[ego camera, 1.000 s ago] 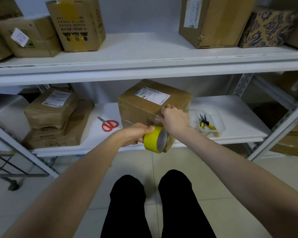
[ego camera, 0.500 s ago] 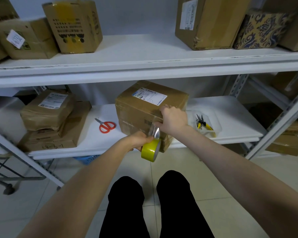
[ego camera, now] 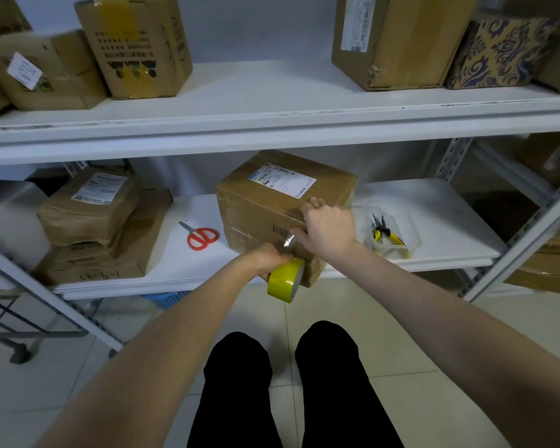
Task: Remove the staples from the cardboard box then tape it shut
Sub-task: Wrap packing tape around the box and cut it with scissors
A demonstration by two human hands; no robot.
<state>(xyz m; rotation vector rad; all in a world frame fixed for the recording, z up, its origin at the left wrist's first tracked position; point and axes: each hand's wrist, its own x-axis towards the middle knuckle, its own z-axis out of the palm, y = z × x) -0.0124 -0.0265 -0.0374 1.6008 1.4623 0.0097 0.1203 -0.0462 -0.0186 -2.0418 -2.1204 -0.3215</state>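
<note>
- Head view: box (ego camera: pixel 272 205) sits at the shelf's (ego camera: pixel 434 208) front edge, middle; taping is the step in hand, I judge.
- Left hand (ego camera: pixel 269 258) is curled around the tape roll (ego camera: pixel 285 281), low at the box's front face.
- Right hand (ego camera: pixel 327 227), fingers bent, pins the clear strip (ego camera: pixel 290 241) at the top front edge.
- Best pull the roll down taut, pressing as it goes.

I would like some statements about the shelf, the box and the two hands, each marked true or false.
1. The left hand holds the yellow tape roll. True.
2. The right hand rests on the cardboard box. True.
3. The red scissors lie right of the box. False: they lie on its left.
4. The pliers are in the right hand. False: they lie in a clear tray.
</note>
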